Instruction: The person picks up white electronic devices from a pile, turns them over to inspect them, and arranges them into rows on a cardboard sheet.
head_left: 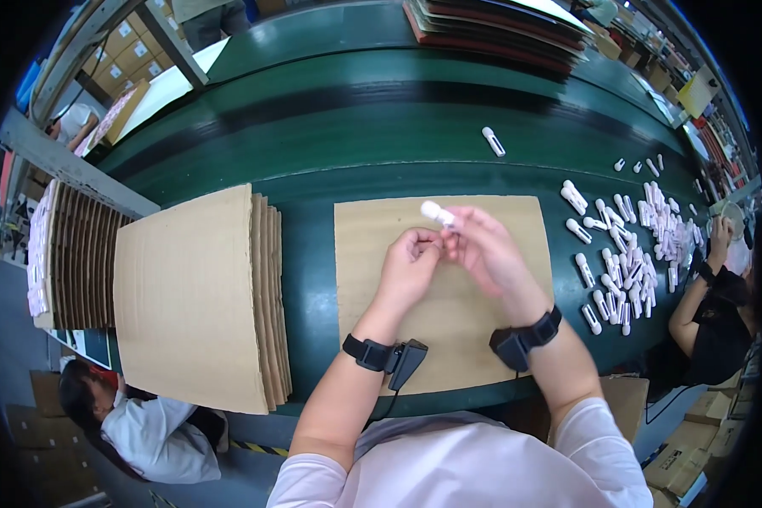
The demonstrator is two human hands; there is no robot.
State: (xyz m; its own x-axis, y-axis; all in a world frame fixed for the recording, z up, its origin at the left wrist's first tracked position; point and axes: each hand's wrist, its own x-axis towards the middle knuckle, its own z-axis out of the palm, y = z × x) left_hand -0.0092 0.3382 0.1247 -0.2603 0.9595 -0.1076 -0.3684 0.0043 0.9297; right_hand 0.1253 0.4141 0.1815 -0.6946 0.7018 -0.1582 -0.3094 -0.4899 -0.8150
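My right hand (488, 254), fingers closed, grips a small white plastic piece (436, 213) with a rounded head; the head sticks out past the fingertips to the left. Just left of it, my left hand (410, 269) is closed, thumb against the curled fingers. Whatever lies in that pinch, if anything, is hidden. The fingertips of both hands nearly meet above a flat brown cardboard sheet (372, 339). To the right, several similar white pieces (622, 271) with round heads and slotted bodies lie scattered on the green work surface (309, 279).
Left of the sheet stands a stack of cardboard (190, 296), with a ridged stack (80, 262) beyond it. One white piece (494, 141) lies apart, farther back. Sheets are piled (499, 34) at the far edge. A co-worker's hand (720, 237) is at the right; another person (148, 436) sits lower left.
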